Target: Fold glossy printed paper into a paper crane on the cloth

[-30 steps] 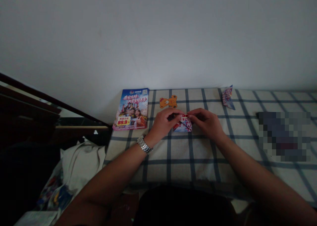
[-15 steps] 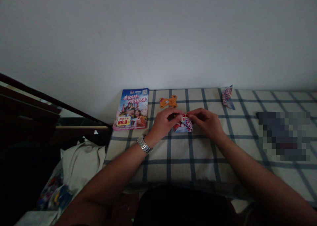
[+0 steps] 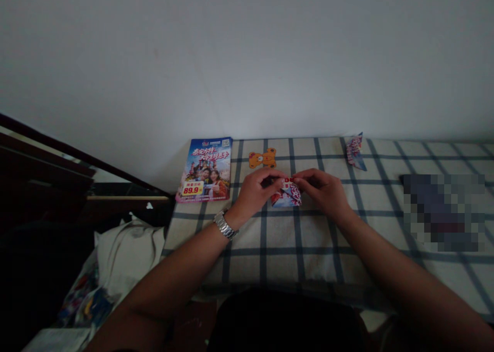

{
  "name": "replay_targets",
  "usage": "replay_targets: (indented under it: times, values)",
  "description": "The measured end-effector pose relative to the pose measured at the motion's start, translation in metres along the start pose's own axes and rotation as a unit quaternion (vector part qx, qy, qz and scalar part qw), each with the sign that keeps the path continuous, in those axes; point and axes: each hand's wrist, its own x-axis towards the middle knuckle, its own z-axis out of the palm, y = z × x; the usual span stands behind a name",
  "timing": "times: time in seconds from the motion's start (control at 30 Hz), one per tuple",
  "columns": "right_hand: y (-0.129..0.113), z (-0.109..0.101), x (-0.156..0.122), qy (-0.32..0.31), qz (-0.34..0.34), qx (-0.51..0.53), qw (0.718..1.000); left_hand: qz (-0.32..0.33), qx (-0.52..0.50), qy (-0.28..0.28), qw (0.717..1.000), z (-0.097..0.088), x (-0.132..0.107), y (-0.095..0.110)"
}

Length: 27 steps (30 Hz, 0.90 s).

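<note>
Both hands meet over a small folded piece of printed paper [image 3: 286,195] on the checked tablecloth [image 3: 293,233]. My left hand [image 3: 255,190], with a metal watch on its wrist, pinches the paper's left upper edge. My right hand [image 3: 323,190] pinches its right upper edge, fingers curled and pressed together. The paper is red, white and blue and lies partly folded between the fingertips; its top is hidden by them.
A colourful flyer [image 3: 205,169] lies at the cloth's left end by the wall. An orange bear-shaped cutout [image 3: 262,158] sits behind my hands. Another folded paper piece [image 3: 354,151] stands at the back right. A blurred dark object [image 3: 443,212] lies at right. Crumpled cloth [image 3: 127,249] is lower left.
Almost nothing has moved. The folded paper has shifted very slightly between the fingertips while both hands stay in place.
</note>
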Motion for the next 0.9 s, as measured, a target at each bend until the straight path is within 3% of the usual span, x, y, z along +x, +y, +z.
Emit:
replay_targets:
  times: [0.43,0.9]
  values:
    - [0.0015,-0.0002,-0.0005,-0.013,-0.013,-0.017,1.0,-0.004,0.023,-0.002,1.0,-0.0018,0.0,0.0026]
    - [0.002,0.0008,0.0009,-0.034,-0.008,0.042,0.999,0.025,0.043,0.007,0.999,-0.0018,-0.0001,0.0018]
